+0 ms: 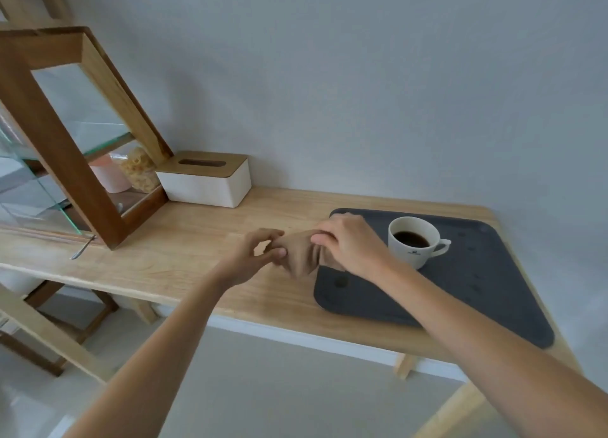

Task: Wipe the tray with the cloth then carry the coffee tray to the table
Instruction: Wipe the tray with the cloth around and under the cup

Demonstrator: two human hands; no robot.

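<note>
Nearest the camera, both hands held the cloth just off the near-left edge of the dark tray. The left hand pinched one end between thumb and fingertips; the right hand had its fingers curled over the other end. Farther in, the coffee cup stood on the tray. Wiping looked barely begun, and the carry remained, the tray lying flat on the wooden counter.
</note>
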